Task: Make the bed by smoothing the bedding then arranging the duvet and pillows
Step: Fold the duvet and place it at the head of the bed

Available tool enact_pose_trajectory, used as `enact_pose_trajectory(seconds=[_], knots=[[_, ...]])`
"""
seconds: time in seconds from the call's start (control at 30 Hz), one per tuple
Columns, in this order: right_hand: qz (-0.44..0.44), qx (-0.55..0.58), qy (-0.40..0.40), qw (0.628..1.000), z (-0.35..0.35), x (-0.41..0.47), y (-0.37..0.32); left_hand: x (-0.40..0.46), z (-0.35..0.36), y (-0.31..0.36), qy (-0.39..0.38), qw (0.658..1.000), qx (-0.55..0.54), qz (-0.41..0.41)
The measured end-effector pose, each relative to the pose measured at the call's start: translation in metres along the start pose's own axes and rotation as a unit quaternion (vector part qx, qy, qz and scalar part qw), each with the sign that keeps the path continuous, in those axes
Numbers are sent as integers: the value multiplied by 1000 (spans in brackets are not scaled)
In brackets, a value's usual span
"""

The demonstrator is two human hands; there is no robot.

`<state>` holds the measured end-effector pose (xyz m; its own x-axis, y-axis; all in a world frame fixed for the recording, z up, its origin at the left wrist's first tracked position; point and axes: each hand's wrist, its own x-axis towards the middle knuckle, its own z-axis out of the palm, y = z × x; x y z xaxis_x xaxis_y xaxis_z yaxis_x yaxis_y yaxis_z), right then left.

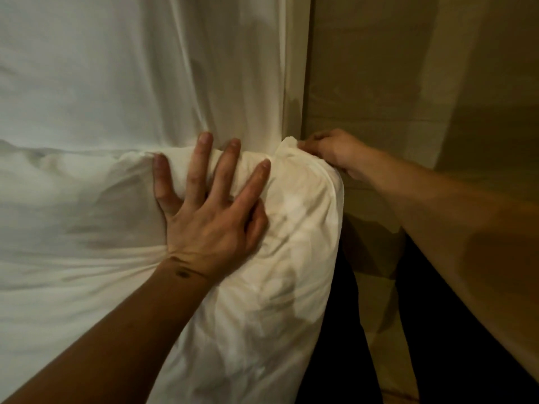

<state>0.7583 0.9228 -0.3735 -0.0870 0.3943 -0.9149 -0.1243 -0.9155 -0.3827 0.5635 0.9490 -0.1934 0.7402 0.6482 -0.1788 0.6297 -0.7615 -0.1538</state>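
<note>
Head view: left hand (210, 220) presses a white pillow (291, 243), fingers (201, 161) spread apart; right hand (335, 153) fingers pinch its corner beside the sheet (116, 68).

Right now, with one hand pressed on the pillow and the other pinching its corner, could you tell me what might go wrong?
1. The right hand pinches only the pillow corner at the bed's edge; the thin grip may slip.
2. The pillow overhangs the bed edge and could slide toward the floor if released.
3. The left hand presses down spread, which may crease the sheet beneath.
</note>
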Motion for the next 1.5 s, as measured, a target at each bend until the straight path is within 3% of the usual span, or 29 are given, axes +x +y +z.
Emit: enact_pose_trajectory(seconds=[0.1,0.2,0.33,0.4,0.5,0.67,0.73,0.8,0.87,0.93,0.97,1.0,1.17,1.27,1.33,1.37,1.47,1.5], knots=[[-27,16,37,999,-1,1,2,0,1,0,0,1000,-2,3],[-33,28,153,987,-18,7,13,-1,1,-1,-3,1000,1,-1],[82,7,274,958,-56,13,55,-1,2,0,-8,1000,7,1],[132,21,280,951,-61,12,74,-1,3,0,-18,1000,12,6],[103,46,301,947,-51,22,81,0,2,0,-31,999,23,8],[69,-33,319,945,-40,29,69,0,2,-1,-50,998,25,15],[10,-110,313,943,-44,21,70,0,1,-1,-52,998,30,26],[-114,-178,265,941,-45,5,62,-1,0,-2,-55,998,34,29],[-237,-211,95,943,-39,-22,38,-2,0,-2,-48,998,32,23],[-248,-273,-127,921,-25,-45,11,-2,-2,0,-35,999,18,9],[-230,-323,-199,896,-16,-51,4,-1,-4,2,-34,999,9,2],[-215,-374,-217,876,-9,-52,1,1,-6,2,-35,999,3,-3],[-195,-529,8,826,-25,-40,35,-44,-7,50,38,980,-125,-148],[-179,-535,84,821,-57,-70,73,-139,10,128,-99,961,-135,-219],[-141,-540,98,824,-74,-102,95,-206,19,189,-225,910,-204,-281],[-114,-555,91,819,-73,-121,104,-239,17,218,-288,859,-254,-339],[-111,-585,52,801,-38,-167,127,-327,7,287,-415,619,-386,-544],[-132,-583,41,800,-18,-179,130,-347,2,302,-410,579,-403,-578]])
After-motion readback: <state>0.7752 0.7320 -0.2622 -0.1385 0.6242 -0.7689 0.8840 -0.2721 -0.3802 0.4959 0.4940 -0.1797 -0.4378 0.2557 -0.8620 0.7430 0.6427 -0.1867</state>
